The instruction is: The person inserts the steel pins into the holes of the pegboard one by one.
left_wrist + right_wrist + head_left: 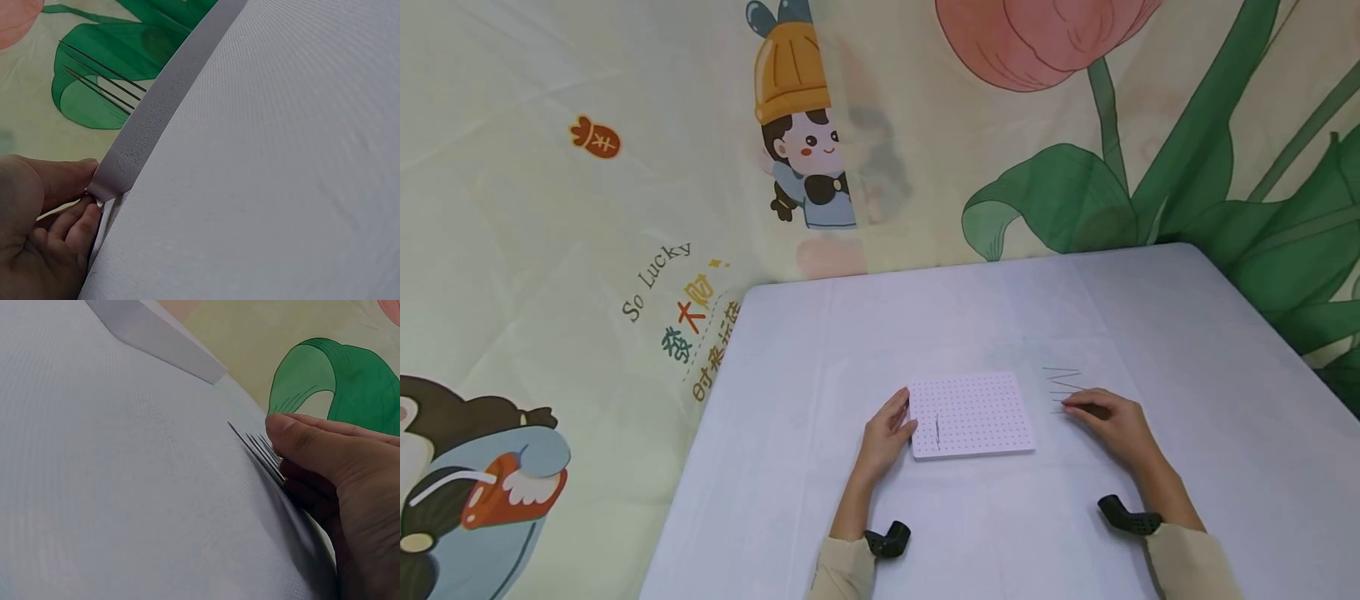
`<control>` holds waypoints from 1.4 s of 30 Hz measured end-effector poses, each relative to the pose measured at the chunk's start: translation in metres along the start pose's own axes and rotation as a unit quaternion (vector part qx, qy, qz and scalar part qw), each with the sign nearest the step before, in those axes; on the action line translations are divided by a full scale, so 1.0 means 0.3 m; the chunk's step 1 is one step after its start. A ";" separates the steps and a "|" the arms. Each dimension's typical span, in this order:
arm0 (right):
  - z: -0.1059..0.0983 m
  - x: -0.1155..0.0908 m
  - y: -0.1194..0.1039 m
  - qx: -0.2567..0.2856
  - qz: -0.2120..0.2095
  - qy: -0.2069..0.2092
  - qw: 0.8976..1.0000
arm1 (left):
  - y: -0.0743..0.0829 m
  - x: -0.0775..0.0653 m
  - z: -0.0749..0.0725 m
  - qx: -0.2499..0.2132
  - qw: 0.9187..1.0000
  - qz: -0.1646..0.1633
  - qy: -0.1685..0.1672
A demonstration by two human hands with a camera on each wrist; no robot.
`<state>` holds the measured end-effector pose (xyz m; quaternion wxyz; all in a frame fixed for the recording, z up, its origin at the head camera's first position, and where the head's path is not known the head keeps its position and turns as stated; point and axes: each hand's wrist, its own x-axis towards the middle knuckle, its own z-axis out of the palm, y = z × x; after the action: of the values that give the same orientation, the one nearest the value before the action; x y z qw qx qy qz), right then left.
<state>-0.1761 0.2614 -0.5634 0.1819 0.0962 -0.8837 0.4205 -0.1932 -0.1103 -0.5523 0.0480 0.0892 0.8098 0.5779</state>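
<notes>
Your left hand [883,439] pinches the white pegboard [981,417] by its left edge; your right hand [1114,427] is at the thin rods [1062,368] lying rightward, grip unclear. Steady the board; isolate one rod.

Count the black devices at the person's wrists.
2. The left device sits at the wrist behind the left hand, which grips the pegboard; the right device sits at the wrist behind the right hand. No others show.
</notes>
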 end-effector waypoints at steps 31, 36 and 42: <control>0.027 0.006 0.001 -0.094 -0.005 -0.012 0.996 | 0.123 -0.035 -0.011 -0.003 1.000 -0.001 -0.003; 0.026 0.009 -0.003 -0.083 0.012 -0.005 0.996 | 0.103 -0.027 -0.009 -0.003 1.000 0.000 -0.001; 0.032 0.027 -0.017 -0.016 0.013 0.012 1.000 | 0.015 0.002 0.002 -0.013 1.000 -0.007 0.002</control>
<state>-0.1844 0.2506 -0.5622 0.1883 0.0769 -0.8892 0.4099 -0.1934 -0.1081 -0.5483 0.0517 0.0819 0.8032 0.5878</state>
